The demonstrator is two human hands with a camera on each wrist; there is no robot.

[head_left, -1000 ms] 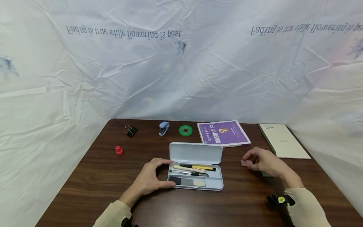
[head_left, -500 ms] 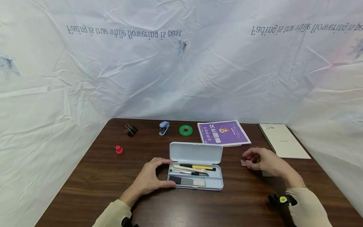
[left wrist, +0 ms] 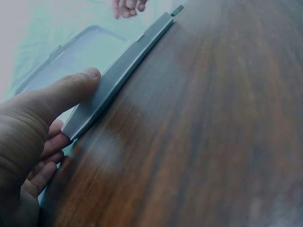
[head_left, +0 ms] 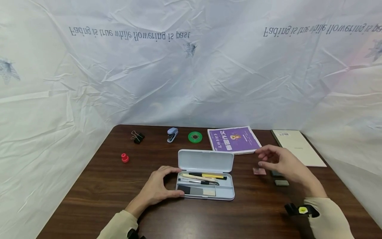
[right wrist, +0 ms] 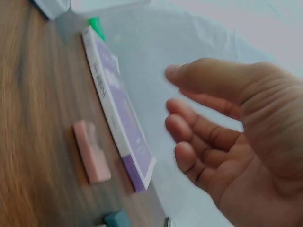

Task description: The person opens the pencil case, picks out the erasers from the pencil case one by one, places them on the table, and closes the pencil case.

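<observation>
Lifted off the pink block (head_left: 259,171) since the earlier frames, the right hand (head_left: 280,164) now hovers above and beyond it, released, fingers loosely bent and thumb apart from them; the pink block lies on the table (head_left: 226,220) between the pencil case (head_left: 225,193) and the table's right edge, with a grey-green block (head_left: 282,183) and a dark teal block (right wrist: 117,219) just beside. Unmoved, the left hand (head_left: 156,186) grips the case's left end between thumb and fingers, its lid (head_left: 206,161) raised toward the table's far edge, where a purple book (head_left: 235,139) lies
</observation>
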